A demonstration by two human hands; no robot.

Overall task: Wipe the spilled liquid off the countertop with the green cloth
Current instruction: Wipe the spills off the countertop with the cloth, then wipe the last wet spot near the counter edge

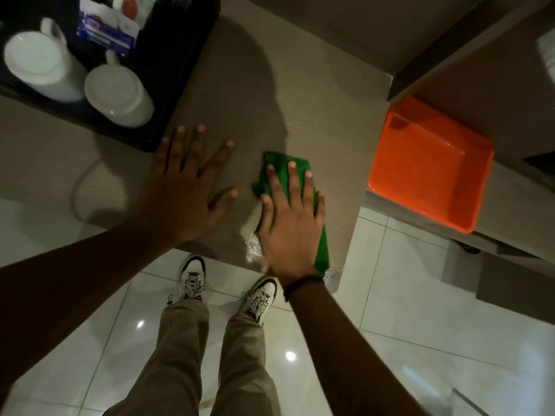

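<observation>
Wiping a wet spot on the countertop (315, 109) with a green cloth (322, 247).

Right hand (289, 226) flat on top of the cloth, fingers spread, a dark band on the wrist. Shiny spilled liquid (251, 246) just at 9 o'clock of the cloth, near the counter edge. Left hand (183, 187) flat and open at 9 o'clock of that. Two white cups (117, 94) upside down on a black tray (186, 70) at 10 o'clock. Orange tub (429, 163) at 3 o'clock.

Black tray (183, 94) at upper left holds two white mugs (45, 64) (120, 96), both upside down, plus paper sachets (105, 28), print blurred, possibly tea. Orange plastic tray (429, 163) sits at right on a lower shelf. Glossy white tiled floor (405, 310) below.
</observation>
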